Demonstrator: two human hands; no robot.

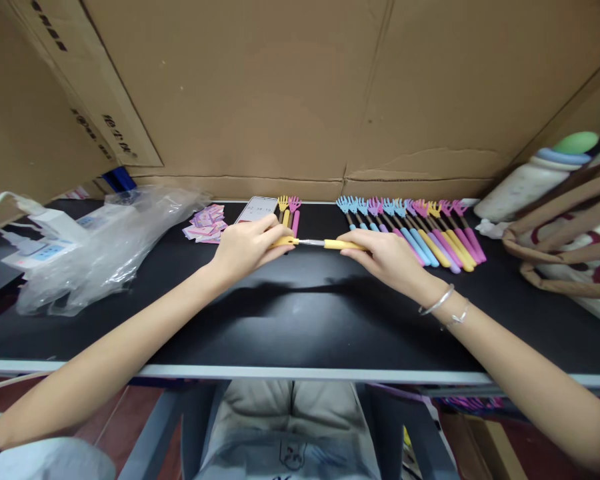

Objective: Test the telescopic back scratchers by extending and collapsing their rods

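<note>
A yellow back scratcher [336,245] with a bare metal rod is held level above the black table, between my two hands. My left hand [250,245] is closed around its left yellow end, which the fingers mostly hide. On the yellow handle at the other end, my right hand [387,255] is closed too. Just behind my left hand, a yellow back scratcher [285,215] and a pink back scratcher [295,217] lie side by side. Beyond my right hand is a row of several back scratchers [433,237] in blue, purple, pink and yellow, claws toward the back.
Small pink printed cards [206,224] lie in a pile near a phone [258,208]. Clear plastic bags [105,247] and a power strip [55,243] are at left. A white bottle [525,180] and a brown-handled bag [575,227] stand at right. Cardboard [260,87] walls the back.
</note>
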